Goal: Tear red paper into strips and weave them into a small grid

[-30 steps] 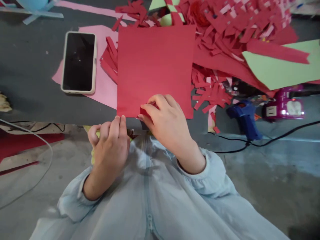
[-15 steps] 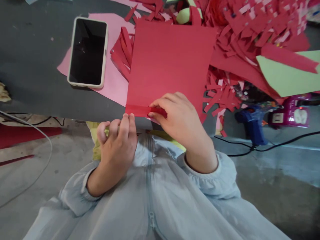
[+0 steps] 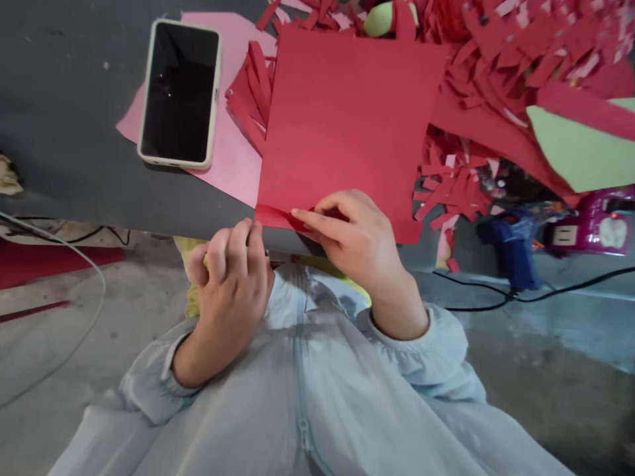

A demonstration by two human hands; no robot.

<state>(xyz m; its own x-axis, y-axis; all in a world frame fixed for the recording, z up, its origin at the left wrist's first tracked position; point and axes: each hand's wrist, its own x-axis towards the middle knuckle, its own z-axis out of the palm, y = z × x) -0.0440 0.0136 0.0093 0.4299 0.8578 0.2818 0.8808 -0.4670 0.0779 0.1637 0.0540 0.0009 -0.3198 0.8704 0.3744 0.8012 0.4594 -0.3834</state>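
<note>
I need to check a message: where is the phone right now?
The phone lies face up on the dark table, at the upper left of the head view, resting on pink paper just left of the red sheet.

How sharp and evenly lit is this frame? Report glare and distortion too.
Head view: soft, even light; red sheet and right hand sharp; phone screen shows only pinpoint glare; red strips smear near the edge; wide-angle bends the table edge.
</note>
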